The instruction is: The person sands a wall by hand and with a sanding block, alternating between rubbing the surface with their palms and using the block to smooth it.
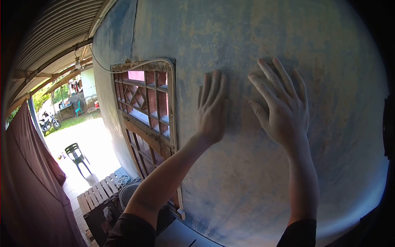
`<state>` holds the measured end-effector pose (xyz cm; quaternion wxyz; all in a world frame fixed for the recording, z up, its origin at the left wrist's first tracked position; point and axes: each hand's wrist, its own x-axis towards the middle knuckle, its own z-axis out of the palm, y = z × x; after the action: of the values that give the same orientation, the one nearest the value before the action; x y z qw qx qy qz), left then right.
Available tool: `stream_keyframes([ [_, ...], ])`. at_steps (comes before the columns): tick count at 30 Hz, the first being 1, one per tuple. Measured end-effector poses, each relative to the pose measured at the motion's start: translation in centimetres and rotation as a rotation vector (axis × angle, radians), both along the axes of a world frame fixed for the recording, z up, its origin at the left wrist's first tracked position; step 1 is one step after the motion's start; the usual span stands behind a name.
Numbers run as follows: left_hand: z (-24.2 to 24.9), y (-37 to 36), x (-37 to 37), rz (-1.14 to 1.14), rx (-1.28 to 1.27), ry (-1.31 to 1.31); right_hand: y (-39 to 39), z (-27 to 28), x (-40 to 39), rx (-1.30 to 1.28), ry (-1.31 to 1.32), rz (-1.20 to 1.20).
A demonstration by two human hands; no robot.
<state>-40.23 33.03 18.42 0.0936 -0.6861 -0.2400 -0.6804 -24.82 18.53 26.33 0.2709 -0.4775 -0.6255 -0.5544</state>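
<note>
A painted wall with worn, blotchy blue-grey and yellowish patches fills most of the head view. On it, right of the window, my left hand lies with its fingers stretched upward and close together. I cannot make out anything under that palm. My right hand is further right, its fingers spread and its palm toward the wall. Pale dust seems to coat both hands, and no tool shows in either.
Left of my hands is a wooden window with bars, a cable running over its frame. Below stand a slatted wooden bench and a round fan grille. A dark chair and a brown curtain are at left.
</note>
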Motion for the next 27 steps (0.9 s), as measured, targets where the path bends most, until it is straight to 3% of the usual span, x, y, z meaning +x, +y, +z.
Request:
stream_keyframes([
  [2,-1.6,-0.7,-0.9,-0.025,0.128,0.375,0.0,-0.2,0.2,0.010,0.003,0.009],
  [4,-2.3,1.1,-2.6,0.011,0.129,0.449,0.0,-0.4,0.3,0.007,-0.016,0.003],
  [9,-0.4,2.6,-1.8,-0.004,-0.067,-0.104,0.0,-0.7,-0.2,-0.023,0.003,-0.001],
  [16,-4.5,0.2,-1.6,-0.047,0.093,0.336,0.0,-0.8,-0.1,-0.043,-0.007,0.009],
  [18,-4.7,1.4,-2.1,-0.106,0.044,0.218,-0.2,-1.0,-0.1,-0.048,-0.004,-0.001],
  [21,-3.5,2.5,-2.2,-0.011,-0.102,0.002,-0.1,-0.8,-0.2,-0.042,0.000,0.005],
  [25,-0.3,-0.5,0.3,-0.003,-0.121,-0.111,0.1,-0.9,-0.2,-0.027,-0.011,0.017],
  [27,0.2,-1.9,0.1,0.022,0.094,0.354,0.1,-1.0,-0.2,-0.029,-0.014,0.013],
])
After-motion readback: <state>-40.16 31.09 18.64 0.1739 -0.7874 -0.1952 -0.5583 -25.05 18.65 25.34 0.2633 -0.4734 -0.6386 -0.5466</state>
